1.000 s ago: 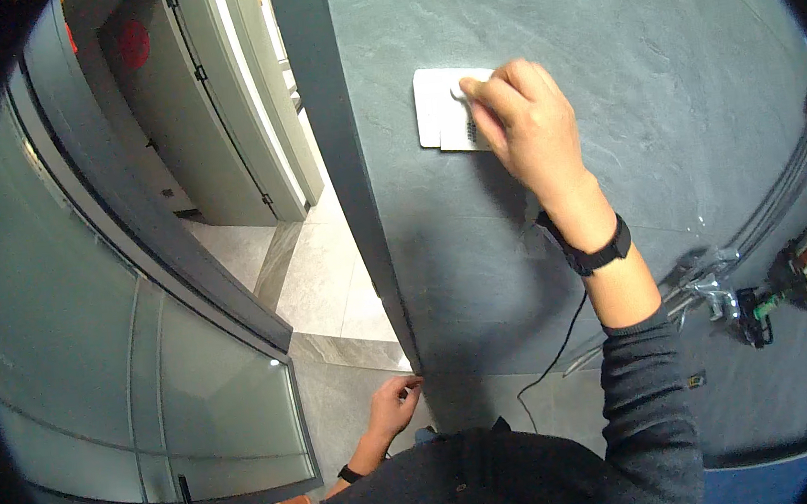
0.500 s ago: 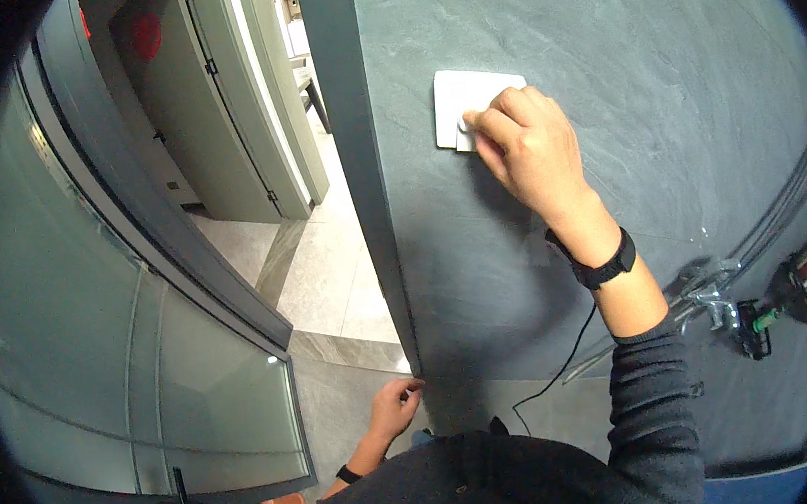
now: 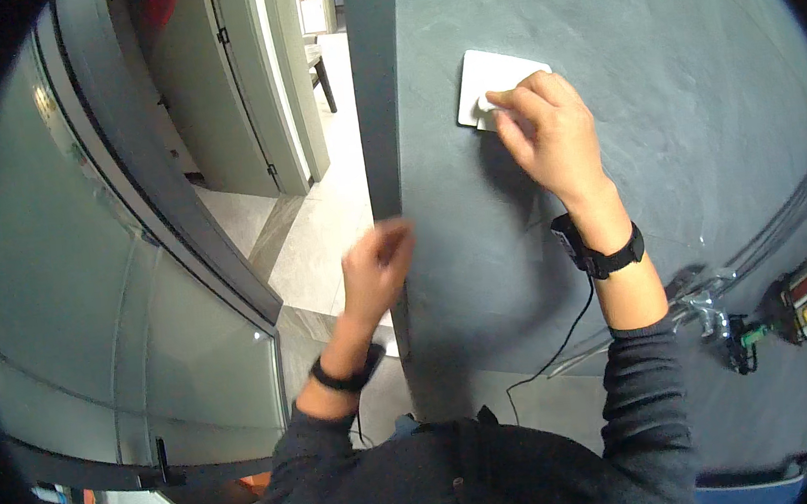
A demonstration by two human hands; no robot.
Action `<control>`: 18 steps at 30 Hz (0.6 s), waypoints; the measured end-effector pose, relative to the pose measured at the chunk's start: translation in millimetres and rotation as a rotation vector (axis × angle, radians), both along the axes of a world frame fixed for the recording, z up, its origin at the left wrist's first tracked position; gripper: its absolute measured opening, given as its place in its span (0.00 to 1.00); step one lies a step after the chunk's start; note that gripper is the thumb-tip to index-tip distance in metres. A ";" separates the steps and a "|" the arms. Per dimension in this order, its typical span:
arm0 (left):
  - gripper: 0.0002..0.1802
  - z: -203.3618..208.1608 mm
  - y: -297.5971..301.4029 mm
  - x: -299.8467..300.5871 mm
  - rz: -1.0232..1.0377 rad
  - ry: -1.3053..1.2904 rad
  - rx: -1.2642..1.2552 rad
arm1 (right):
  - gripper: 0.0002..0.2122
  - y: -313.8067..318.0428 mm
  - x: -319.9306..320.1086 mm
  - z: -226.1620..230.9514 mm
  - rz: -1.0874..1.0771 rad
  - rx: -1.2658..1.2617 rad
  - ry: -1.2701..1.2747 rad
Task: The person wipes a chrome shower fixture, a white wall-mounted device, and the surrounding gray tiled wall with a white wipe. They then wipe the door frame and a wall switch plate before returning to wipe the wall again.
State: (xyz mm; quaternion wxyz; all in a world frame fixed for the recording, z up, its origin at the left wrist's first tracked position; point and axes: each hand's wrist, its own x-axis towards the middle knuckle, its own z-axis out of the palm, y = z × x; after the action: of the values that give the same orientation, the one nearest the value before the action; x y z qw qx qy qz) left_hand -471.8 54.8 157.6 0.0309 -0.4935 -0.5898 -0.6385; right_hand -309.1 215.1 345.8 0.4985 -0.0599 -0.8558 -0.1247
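Observation:
A square white wall plate (image 3: 501, 69), like a switch panel, is fixed to the grey stone-patterned wall (image 3: 535, 0). The fingers of my right hand (image 3: 561, 137) are pinched at its lower part. A small white piece (image 3: 485, 104) shows at the fingertips; its kind is too small to make out, and the hand covers the plate's right side. My left hand (image 3: 376, 269) is raised near the wall's vertical edge, smeared by motion, its fingers seemingly bent. I see nothing in it. Each wrist wears a black strap (image 3: 620, 254), and a thin dark cable hangs from the right one.
A glass door (image 3: 207, 365) in a dark frame stands to the left. Through the doorway are a pale tiled floor (image 3: 315, 231) and a grey-green door (image 3: 199, 107). Tools and clear plastic pieces (image 3: 701, 303) hang on the wall at lower right. Something blue (image 3: 746, 496) lies below.
My left hand has risen from low by the wall's corner to about mid-height. The right hand stays pinched at the white plate. The whole view has shifted slightly.

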 end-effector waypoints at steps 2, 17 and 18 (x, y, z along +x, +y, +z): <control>0.10 55.7 32.0 -3.6 0.106 0.227 0.147 | 0.06 -2.9 1.5 -0.5 0.004 -0.045 0.052; 0.05 106.9 117.8 13.7 -0.206 -0.267 0.343 | 0.10 2.8 -29.1 15.3 -0.078 0.206 0.119; 0.05 105.4 119.9 13.2 -0.210 -0.249 0.377 | 0.09 3.0 -32.3 15.6 -0.060 0.268 0.132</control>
State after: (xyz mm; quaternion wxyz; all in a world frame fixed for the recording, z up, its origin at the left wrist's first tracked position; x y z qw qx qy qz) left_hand -458.6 174.7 262.9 -0.0168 -0.4551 -0.4051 -0.7928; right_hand -341.4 218.1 361.3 0.5533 -0.0265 -0.7947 -0.2484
